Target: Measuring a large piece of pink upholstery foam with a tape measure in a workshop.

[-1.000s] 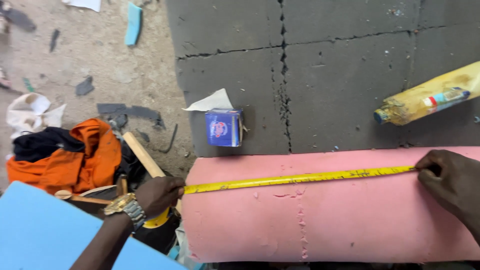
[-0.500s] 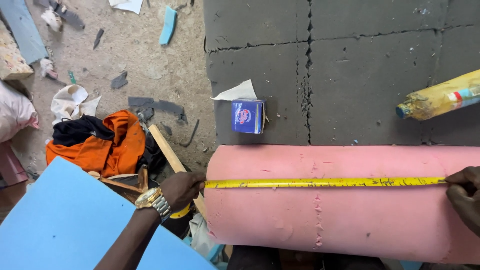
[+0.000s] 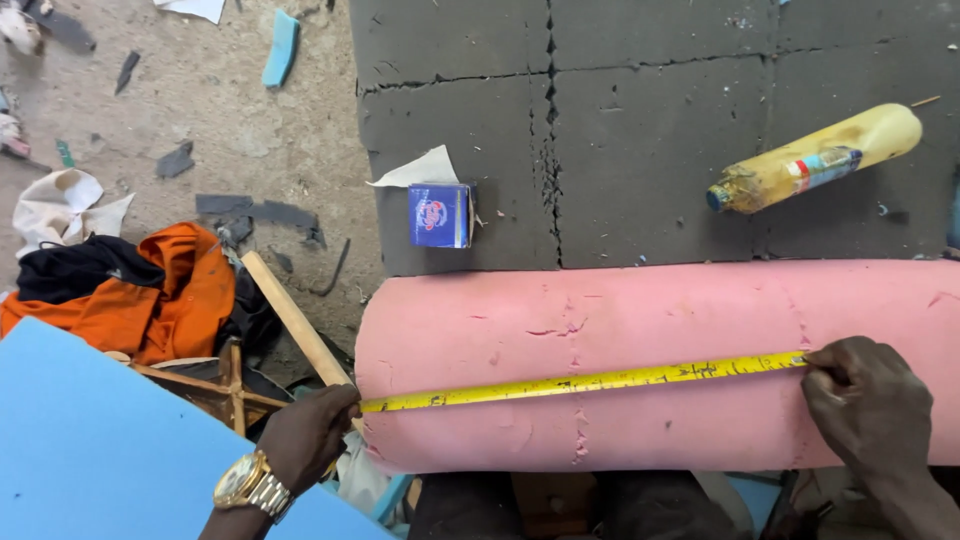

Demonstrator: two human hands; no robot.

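Head view, looking down: the left hand [image 3: 305, 435] and right hand [image 3: 865, 405] pinch a yellow tape measure [image 3: 585, 381], stretched taut along a pink foam roll [image 3: 650, 360]. Behind the roll, a small blue box [image 3: 438, 215] sits on grey foam [image 3: 640, 130].

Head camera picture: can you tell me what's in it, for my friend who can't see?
Two hands stretch a yellow tape measure along a pink foam roll: the left hand, wearing a gold watch, holds it at the roll's end, and the right hand presses it down farther along. Behind lie dark grey foam, a small blue box and a yellow bottle.
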